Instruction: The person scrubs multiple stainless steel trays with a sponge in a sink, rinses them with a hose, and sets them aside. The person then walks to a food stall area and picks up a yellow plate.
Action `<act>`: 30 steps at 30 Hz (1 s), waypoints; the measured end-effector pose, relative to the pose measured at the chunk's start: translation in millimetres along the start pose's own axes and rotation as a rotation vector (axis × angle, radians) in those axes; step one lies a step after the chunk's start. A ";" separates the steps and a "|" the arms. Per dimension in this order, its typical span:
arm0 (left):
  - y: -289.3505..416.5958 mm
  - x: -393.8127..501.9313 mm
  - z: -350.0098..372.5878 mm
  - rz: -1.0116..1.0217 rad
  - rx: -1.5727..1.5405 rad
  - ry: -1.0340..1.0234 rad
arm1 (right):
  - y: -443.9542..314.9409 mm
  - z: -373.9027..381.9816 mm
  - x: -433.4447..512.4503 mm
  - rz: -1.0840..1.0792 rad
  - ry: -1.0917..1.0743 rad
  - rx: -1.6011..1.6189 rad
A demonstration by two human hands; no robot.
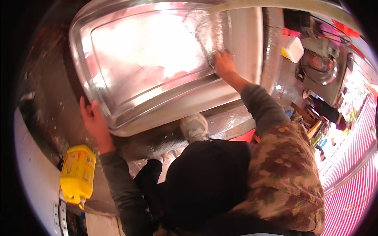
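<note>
A large rectangular stainless steel tray [133, 82] lies before me, its bottom washed out by bright glare. A pale basin [246, 44] shows along its right and near sides. My right hand [225, 65] is closed at the tray's right end, over what looks like a grey metal scouring pad [211, 60], mostly hidden by the fingers. Just beyond that hand, water [211, 25] ripples over the metal, below a yellowish hose [265, 4]. At the tray's near left corner, my left hand [97, 124] has its fingers apart, thumb beside the rim.
A yellow jug [78, 174] stands at lower left. One light-coloured shoe [195, 126] shows below the basin, near a red object [243, 136]. To the right are a white container [293, 49] and a round metal machine [322, 66]. Farther off, a person [327, 110] stands near stalls.
</note>
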State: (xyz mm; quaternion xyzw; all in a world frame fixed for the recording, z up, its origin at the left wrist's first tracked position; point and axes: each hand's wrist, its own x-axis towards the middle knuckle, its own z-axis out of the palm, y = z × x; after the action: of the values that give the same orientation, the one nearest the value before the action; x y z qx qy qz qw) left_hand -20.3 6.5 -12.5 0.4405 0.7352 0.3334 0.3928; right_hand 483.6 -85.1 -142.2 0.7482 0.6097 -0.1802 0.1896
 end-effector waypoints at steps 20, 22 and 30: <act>-9.1 -7.6 1.5 0.110 -0.149 0.087 | -362.8 -114.5 -51.1 -1.036 0.366 0.884; 0.3 -2.9 11.0 0.348 0.158 0.159 | -361.6 -123.2 -12.9 -0.971 0.626 0.815; 5.8 -7.8 14.4 0.365 0.283 0.168 | -273.7 -160.7 150.2 -0.317 0.837 0.741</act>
State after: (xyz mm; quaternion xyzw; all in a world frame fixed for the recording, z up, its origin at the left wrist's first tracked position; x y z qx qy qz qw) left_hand -3.2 3.8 -12.2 0.5873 0.7130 0.3281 0.1978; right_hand 250.2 173.1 -96.2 0.6718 0.6336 -0.0964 -0.3713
